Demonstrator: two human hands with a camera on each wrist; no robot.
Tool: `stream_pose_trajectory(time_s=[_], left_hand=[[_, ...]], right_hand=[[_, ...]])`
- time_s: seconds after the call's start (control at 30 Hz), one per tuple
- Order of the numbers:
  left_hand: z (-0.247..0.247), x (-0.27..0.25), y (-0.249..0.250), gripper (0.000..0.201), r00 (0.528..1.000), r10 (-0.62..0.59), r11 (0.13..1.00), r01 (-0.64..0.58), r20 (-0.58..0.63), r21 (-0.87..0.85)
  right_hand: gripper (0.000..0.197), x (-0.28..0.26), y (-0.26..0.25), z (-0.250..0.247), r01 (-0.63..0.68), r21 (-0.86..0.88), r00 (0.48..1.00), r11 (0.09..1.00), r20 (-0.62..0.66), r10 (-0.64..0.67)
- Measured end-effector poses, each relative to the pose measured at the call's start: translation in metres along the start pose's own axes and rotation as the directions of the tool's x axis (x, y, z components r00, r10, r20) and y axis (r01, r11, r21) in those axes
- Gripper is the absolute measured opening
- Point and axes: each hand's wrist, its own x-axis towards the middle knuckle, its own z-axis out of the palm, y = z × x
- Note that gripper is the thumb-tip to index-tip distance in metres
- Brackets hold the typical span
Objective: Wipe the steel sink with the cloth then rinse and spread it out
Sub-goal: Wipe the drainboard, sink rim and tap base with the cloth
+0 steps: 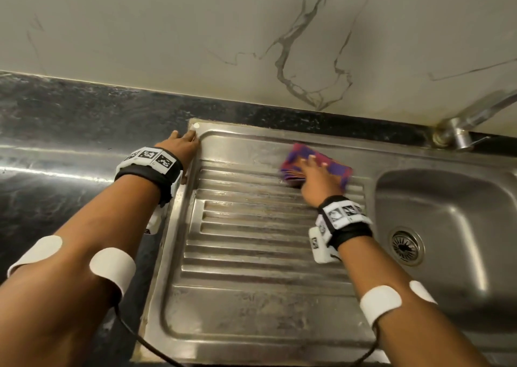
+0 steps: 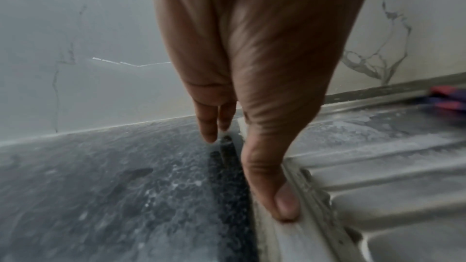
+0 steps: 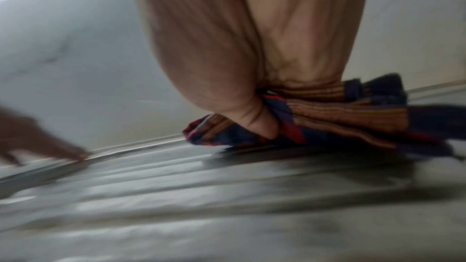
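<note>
A ribbed steel draining board (image 1: pixel 251 243) fills the centre of the head view, its lower and middle ridges bare and open to a passing hand. At its upper right, the right hand (image 1: pixel 313 175) presses a folded red and purple cloth (image 1: pixel 330 168) flat, blocking that corner. The left hand (image 1: pixel 179 145) rests on the board's upper left rim, fingers straight. To the right, the sink bowl (image 1: pixel 447 226) lies open, a drain (image 1: pixel 407 245) at its bottom. A tap (image 1: pixel 458 131) rises at the upper right edge. Dark countertop (image 1: pixel 56 131) stretches left.
</note>
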Motion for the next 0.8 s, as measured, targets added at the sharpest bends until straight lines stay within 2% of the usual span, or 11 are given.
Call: stream_pose_trajectory(time_s=[0.1, 0.17, 0.23, 0.33, 0.43, 0.5, 0.57, 0.63, 0.7, 0.8], left_hand=[[-0.007, 0.002, -0.002, 0.097, 0.999, 0.0, 1.0, 0.0, 0.042, 0.002], [-0.01, 0.0, -0.003, 0.102, 0.998, 0.002, 1.0, -0.002, 0.059, -0.005], [-0.012, -0.001, -0.003, 0.104, 0.998, -0.007, 1.0, 0.008, 0.066, -0.012], [-0.014, 0.0, -0.002, 0.106, 0.998, -0.025, 0.999, 0.028, 0.066, -0.039], [-0.012, 0.003, -0.003, 0.109, 0.997, -0.034, 0.998, 0.038, 0.074, -0.048], [-0.01, 0.003, -0.003, 0.109, 0.997, -0.034, 0.997, 0.038, 0.066, -0.062], [-0.01, 0.001, -0.004, 0.111, 0.998, -0.029, 0.997, 0.033, 0.06, -0.067], [-0.01, -0.001, -0.005, 0.11, 0.998, -0.019, 0.996, 0.023, 0.054, -0.083], [-0.01, -0.004, -0.008, 0.107, 0.999, -0.003, 0.997, 0.006, 0.044, -0.075], [-0.006, -0.009, -0.012, 0.105, 1.0, 0.006, 0.997, -0.003, 0.028, -0.077]], right_hand=[[0.062, 0.003, 0.049, -0.017, -0.293, 0.131, 0.949, 0.947, -0.082, 0.305], [0.059, 0.012, 0.055, -0.029, -0.353, 0.207, 0.92, 0.912, -0.098, 0.379], [0.06, 0.027, 0.043, -0.035, -0.352, 0.235, 0.918, 0.906, -0.104, 0.383], [0.063, 0.045, -0.003, -0.03, -0.242, 0.235, 0.955, 0.941, -0.116, 0.275], [0.062, 0.046, -0.074, -0.013, 0.006, 0.118, 0.998, 0.993, -0.056, 0.0], [0.063, 0.039, -0.116, 0.003, 0.175, 0.025, 0.985, 0.984, -0.016, -0.174], [0.065, 0.034, -0.135, 0.014, 0.287, -0.048, 0.958, 0.957, 0.033, -0.286], [0.065, 0.031, -0.13, 0.017, 0.327, -0.068, 0.945, 0.943, 0.057, -0.323], [0.064, 0.029, -0.109, 0.014, 0.313, -0.052, 0.95, 0.948, 0.004, -0.313], [0.065, 0.023, -0.054, 0.009, 0.144, -0.002, 0.984, 0.99, -0.108, -0.143]])
